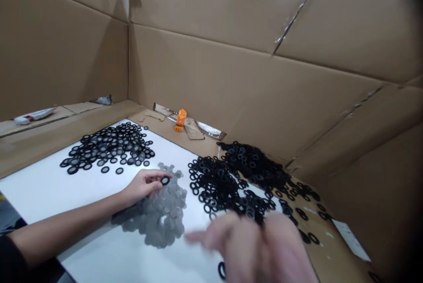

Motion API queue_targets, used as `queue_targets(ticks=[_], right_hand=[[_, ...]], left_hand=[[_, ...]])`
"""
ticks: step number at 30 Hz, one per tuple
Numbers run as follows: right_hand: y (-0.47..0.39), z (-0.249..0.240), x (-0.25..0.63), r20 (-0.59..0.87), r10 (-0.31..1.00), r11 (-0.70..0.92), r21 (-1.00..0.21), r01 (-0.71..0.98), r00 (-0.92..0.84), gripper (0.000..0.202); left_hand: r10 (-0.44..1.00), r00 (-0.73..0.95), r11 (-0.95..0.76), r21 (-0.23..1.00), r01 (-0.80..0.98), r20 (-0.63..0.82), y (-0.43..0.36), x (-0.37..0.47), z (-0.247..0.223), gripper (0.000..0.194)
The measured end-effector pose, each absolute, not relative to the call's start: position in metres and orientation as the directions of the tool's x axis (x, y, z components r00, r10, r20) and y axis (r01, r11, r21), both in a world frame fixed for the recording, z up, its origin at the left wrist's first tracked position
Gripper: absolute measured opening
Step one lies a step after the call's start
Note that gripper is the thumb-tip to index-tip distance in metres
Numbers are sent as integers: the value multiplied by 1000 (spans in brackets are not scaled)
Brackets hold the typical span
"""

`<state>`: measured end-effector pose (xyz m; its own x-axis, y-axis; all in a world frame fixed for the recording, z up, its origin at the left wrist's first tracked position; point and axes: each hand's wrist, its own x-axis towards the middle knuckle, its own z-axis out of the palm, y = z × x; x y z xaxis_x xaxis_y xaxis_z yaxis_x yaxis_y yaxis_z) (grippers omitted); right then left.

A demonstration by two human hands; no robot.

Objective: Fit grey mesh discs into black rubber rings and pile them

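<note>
My left hand [143, 185] is closed, its thumb and fingertips pinching a black ring [165, 180] with a pale centre. Beneath and beside that hand a heap of thin grey discs [161, 225] is spread on the white board [109, 247]. My right hand [254, 247] is close to the camera and smeared by motion, one finger pointing left, so its grip is unclear. Just left of it a single black ring [221, 270] shows. Behind the right hand lies a pile of plain black rings [214, 181].
At the back left of the board is a pile of black rings with grey centres [112, 142]. More black rings [254, 164] lie along the cardboard wall [205, 80]. An orange object [180, 120] stands at the back, a white-handled tool [35, 116] lies far left, and a white strip [350, 239] right.
</note>
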<state>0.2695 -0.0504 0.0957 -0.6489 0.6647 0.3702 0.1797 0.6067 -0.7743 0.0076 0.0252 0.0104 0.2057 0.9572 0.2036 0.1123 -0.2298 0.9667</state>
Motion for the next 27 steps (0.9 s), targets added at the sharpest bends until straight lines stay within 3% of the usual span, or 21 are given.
queue_targets(ticks=[3,5,7,14,19,27], right_hand=[[-25,139,234,363,769,583,-735,346,-525,22],[-11,141,212,287,833,535,-633,559,-473,17],[2,124,197,226,860,496,-577,648,-457,18],[28,65,179,27,870,203,-930,307,-492,22],[26,56,172,2,891,50,-994,95,-454,25],[19,33,163,9,936,5,-1000,-12,-353,22]], left_hand=[[945,191,-299,936,187,264,24,9,12,32],[926,180,-368,897,246,331,23,7,12,31],[898,176,-438,849,294,402,23,5,11,31],[741,234,-663,629,407,630,24,0,-2,33],[619,283,-750,445,489,733,20,0,1,35],[525,376,-754,212,622,763,23,-4,-5,33]])
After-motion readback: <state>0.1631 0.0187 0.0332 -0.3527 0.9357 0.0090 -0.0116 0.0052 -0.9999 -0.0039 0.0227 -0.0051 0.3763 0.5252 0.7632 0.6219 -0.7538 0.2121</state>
